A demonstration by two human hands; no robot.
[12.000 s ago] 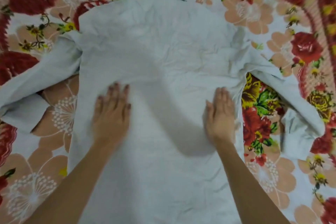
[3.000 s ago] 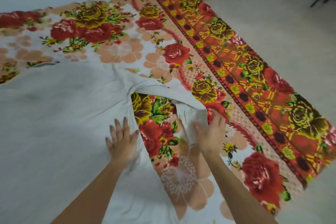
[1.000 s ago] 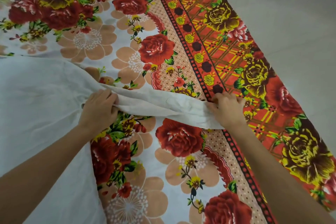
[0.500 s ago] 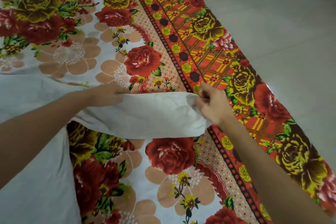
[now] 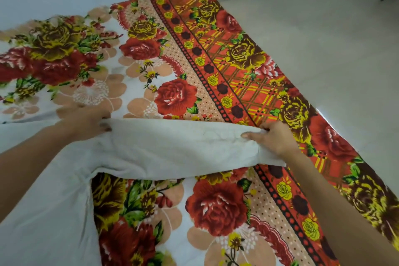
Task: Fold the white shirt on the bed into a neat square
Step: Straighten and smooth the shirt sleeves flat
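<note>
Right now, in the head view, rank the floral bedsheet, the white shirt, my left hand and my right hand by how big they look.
1. floral bedsheet, fills most of the frame.
2. white shirt, partly cut off at the left edge.
3. left hand and right hand look alike; no ranking between them.

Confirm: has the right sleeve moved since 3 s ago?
Yes. The sleeve, folded back on the sheet's white field then, now stretches outward, its cuff over the red border, gripped by the right hand.
</note>
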